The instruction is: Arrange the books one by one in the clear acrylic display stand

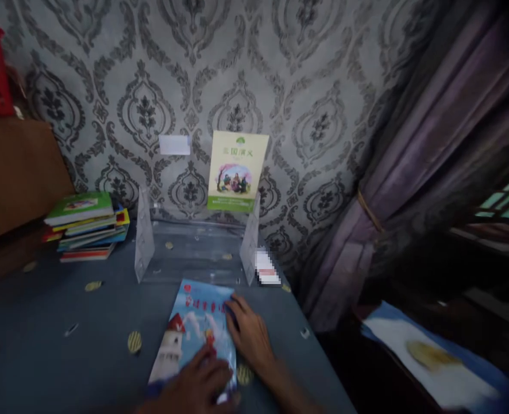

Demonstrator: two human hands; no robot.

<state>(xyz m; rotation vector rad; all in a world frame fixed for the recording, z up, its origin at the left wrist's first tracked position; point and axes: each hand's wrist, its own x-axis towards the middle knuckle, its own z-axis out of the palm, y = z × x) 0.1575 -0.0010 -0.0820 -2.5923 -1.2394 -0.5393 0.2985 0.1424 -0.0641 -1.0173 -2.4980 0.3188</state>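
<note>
Table (108, 328) lay beneath hands: left hand (203, 376) over blue book (189, 330), right hand (252, 333) at its edge, grips unclear. Looked light, bendy, slick; edges suited gripping.

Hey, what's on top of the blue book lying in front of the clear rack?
The left hand is over the lower part of the blue book; the right hand is at its right edge. Whatever cover print lies beneath them is hidden.

Left hand (203, 379) lies blurred at bottom centre, fingers (201, 354) bent; right hand (252, 332) sits higher, rightward, forearm (286, 382) meeting bottom edge.
</note>
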